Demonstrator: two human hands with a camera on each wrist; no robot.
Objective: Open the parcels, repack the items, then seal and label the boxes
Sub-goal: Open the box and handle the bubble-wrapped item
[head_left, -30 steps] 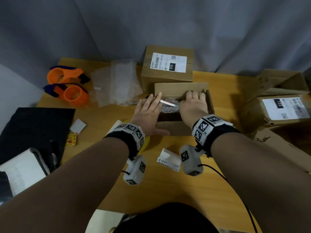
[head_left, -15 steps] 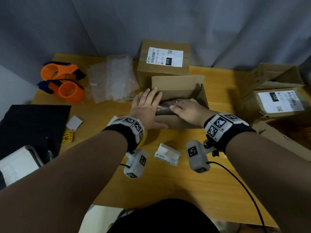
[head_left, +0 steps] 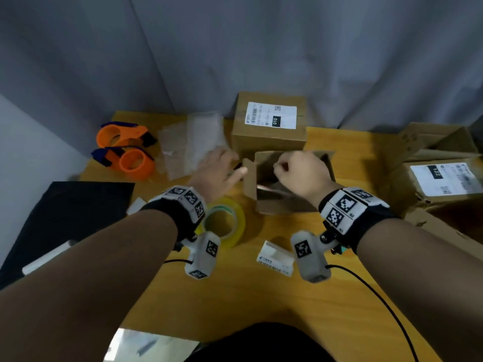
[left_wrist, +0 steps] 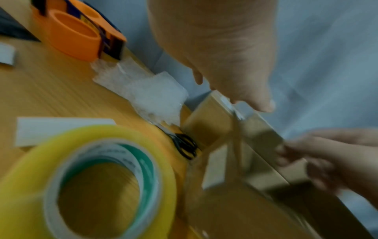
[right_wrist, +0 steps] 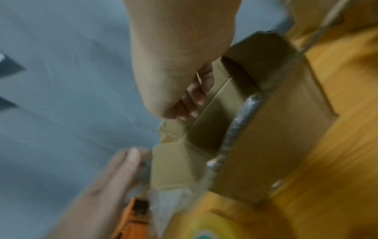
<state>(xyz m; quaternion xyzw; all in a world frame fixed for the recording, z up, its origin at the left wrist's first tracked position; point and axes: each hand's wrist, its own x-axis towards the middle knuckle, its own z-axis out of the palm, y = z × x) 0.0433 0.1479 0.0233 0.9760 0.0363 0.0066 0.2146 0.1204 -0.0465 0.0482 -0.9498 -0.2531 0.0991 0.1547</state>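
Grey curtain backs a wooden tabletop (head_left: 235, 296). Near its middle stands the open brown box (head_left: 285, 205), flaps up. Left hand (head_left: 214, 171), fingers straight, touches the box's left flap; right hand (head_left: 303, 173) hovers clenched over the opening. Only the right wrist view shows a bubble-wrapped item (right_wrist: 241, 116) inside. Yellow tape roll (head_left: 227, 223) lies just left of the box.

Parcel-packing desk: labelled cartons (head_left: 269, 126), tape dispensers (head_left: 125, 150) (grey curtain backdrop).
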